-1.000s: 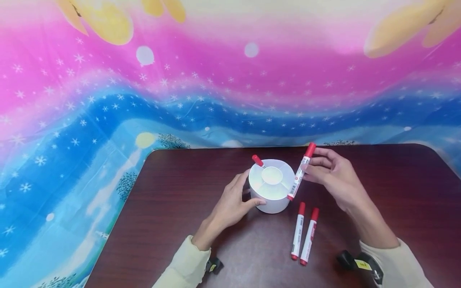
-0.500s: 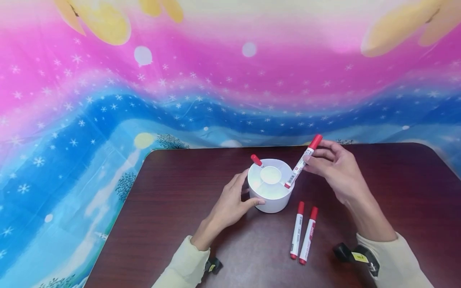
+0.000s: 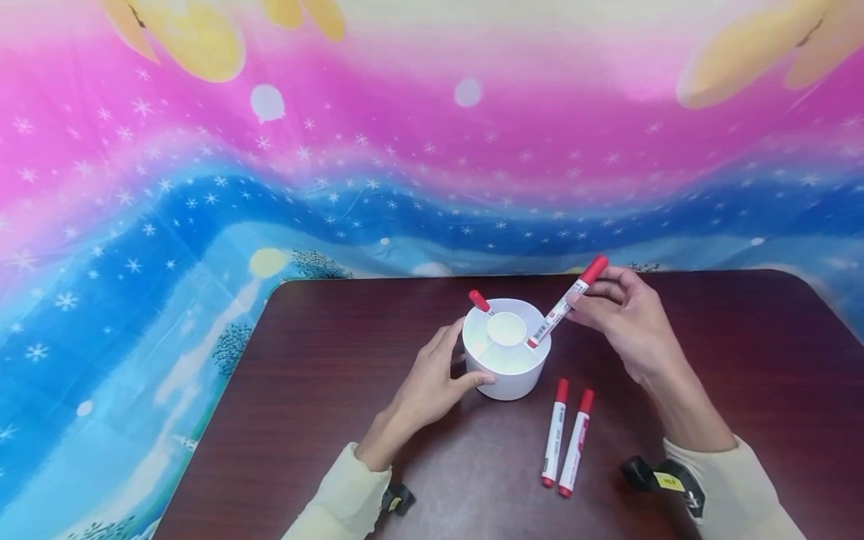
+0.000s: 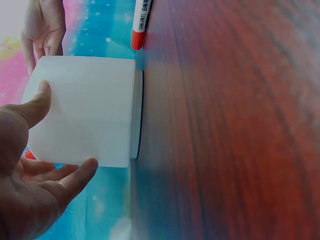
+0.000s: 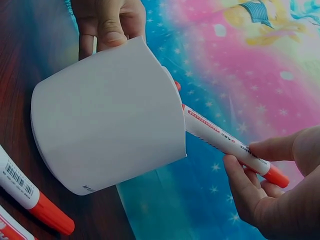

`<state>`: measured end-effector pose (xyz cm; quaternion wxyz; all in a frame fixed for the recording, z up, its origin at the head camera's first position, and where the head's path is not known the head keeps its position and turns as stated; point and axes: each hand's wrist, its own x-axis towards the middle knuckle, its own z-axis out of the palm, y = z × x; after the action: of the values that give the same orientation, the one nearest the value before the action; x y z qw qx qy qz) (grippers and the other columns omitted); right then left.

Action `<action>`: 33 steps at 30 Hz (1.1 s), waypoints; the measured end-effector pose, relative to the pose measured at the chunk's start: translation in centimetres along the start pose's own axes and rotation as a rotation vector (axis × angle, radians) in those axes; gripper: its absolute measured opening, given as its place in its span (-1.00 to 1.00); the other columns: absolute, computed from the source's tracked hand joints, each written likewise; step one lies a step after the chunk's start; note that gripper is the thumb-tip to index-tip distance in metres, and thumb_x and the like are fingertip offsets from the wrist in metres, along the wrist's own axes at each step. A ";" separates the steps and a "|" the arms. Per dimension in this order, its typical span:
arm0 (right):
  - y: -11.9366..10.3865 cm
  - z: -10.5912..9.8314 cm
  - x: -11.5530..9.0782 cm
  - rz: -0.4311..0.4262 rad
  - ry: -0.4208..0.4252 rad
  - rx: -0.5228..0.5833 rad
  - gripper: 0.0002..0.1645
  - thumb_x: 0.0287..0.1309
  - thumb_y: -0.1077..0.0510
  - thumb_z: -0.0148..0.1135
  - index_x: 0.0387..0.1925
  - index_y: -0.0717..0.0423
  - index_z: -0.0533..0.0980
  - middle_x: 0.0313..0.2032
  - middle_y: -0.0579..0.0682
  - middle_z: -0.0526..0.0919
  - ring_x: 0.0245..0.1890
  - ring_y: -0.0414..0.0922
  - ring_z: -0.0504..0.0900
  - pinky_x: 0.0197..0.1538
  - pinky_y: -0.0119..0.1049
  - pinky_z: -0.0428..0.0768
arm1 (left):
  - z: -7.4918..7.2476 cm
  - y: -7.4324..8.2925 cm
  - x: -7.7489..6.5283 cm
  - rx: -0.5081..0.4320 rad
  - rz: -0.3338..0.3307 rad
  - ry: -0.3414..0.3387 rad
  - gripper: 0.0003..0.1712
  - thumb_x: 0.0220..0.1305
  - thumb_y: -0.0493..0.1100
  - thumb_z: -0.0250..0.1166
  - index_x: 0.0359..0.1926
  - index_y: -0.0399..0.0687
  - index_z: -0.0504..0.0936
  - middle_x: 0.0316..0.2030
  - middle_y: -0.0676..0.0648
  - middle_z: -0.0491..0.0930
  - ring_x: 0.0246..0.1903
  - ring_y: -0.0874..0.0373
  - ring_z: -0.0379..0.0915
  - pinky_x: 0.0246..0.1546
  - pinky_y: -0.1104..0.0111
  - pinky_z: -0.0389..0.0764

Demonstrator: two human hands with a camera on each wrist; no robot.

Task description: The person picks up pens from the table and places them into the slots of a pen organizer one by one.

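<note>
Hands [image 3: 430,381] [image 3: 637,330] grip marker [image 5: 220,138], cup [image 5: 107,120] seemingly lettered "M&G".

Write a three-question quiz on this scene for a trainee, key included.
1. Which hand pinches the tilted marker at the white pot?
2. True or false: the white pot lies on its side.
3. How many other markers lie on the bare table?

Key:
1. The right hand.
2. False; it stands upright, gripped by the left hand.
3. Two, side by side.
</note>
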<state>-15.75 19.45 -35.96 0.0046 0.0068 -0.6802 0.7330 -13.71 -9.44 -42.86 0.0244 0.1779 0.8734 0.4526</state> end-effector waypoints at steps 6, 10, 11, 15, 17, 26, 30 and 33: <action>0.1 0.1 -0.1 0.001 -0.003 -0.012 -0.51 0.37 0.35 0.39 0.19 0.01 0.39 -0.12 -0.06 0.63 -0.22 -0.31 0.85 -0.09 -0.38 0.80 | 0.0 0.1 0.0 -0.009 0.003 -0.008 0.15 0.21 0.00 0.64 0.68 0.08 0.18 0.40 -0.10 0.46 0.37 0.03 0.51 0.28 0.11 0.69; 0.3 0.3 -0.1 0.001 -0.020 -0.010 -0.52 0.37 0.34 0.39 0.19 -0.01 0.44 -0.13 -0.07 0.64 -0.22 -0.29 0.86 -0.08 -0.37 0.81 | 0.0 0.1 0.0 -0.007 -0.003 -0.010 0.15 0.22 0.03 0.64 0.68 0.10 0.17 0.42 -0.08 0.45 0.37 0.05 0.50 0.29 0.12 0.68; 0.4 0.3 -0.1 0.003 -0.025 -0.012 -0.53 0.37 0.34 0.39 0.18 -0.01 0.44 -0.13 -0.07 0.64 -0.21 -0.28 0.87 -0.07 -0.37 0.81 | 0.0 0.0 0.0 -0.008 -0.003 -0.009 0.15 0.22 0.03 0.64 0.68 0.10 0.17 0.42 -0.08 0.45 0.37 0.06 0.50 0.29 0.13 0.68; 0.5 0.6 -0.1 0.012 -0.036 -0.038 -0.54 0.38 0.33 0.40 0.18 -0.01 0.43 -0.13 -0.06 0.63 -0.20 -0.29 0.86 -0.05 -0.35 0.81 | 0.0 -0.1 -0.1 -0.008 0.000 -0.006 0.15 0.22 0.02 0.63 0.68 0.11 0.17 0.42 -0.08 0.45 0.38 0.05 0.50 0.29 0.13 0.68; 0.6 0.7 0.0 0.018 -0.038 -0.046 -0.54 0.38 0.32 0.40 0.18 -0.01 0.42 -0.12 -0.04 0.62 -0.20 -0.29 0.86 -0.05 -0.35 0.81 | 0.0 -0.1 -0.1 -0.009 0.008 -0.003 0.14 0.23 0.02 0.63 0.68 0.09 0.18 0.41 -0.10 0.46 0.37 0.04 0.51 0.29 0.12 0.69; 0.9 1.1 -0.1 -0.002 -0.023 -0.115 -0.56 0.39 0.30 0.39 0.19 0.04 0.44 -0.13 -0.06 0.64 -0.19 -0.31 0.85 -0.06 -0.33 0.81 | 0.0 0.0 -0.1 -0.002 -0.010 -0.014 0.16 0.22 0.03 0.63 0.69 0.10 0.16 0.42 -0.09 0.45 0.39 0.05 0.50 0.30 0.12 0.67; 1.1 1.3 -0.1 -0.012 -0.017 -0.158 -0.54 0.41 0.26 0.39 0.24 0.10 0.44 -0.12 -0.07 0.65 -0.18 -0.32 0.85 -0.07 -0.35 0.81 | 0.0 0.0 0.0 0.000 -0.011 -0.016 0.16 0.22 0.04 0.63 0.69 0.09 0.15 0.43 -0.09 0.44 0.39 0.04 0.49 0.30 0.11 0.67; 1.2 1.5 0.0 -0.011 -0.016 -0.186 -0.51 0.42 0.23 0.40 0.27 0.13 0.44 -0.11 -0.07 0.65 -0.17 -0.33 0.84 -0.07 -0.36 0.81 | 0.0 0.0 0.0 0.000 -0.008 -0.016 0.16 0.22 0.03 0.63 0.69 0.09 0.15 0.43 -0.10 0.44 0.39 0.04 0.49 0.30 0.11 0.67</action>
<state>-15.72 17.90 -37.02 0.0037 0.0157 -0.7454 0.6664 -13.71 -9.51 -42.87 0.0333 0.1779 0.8739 0.4512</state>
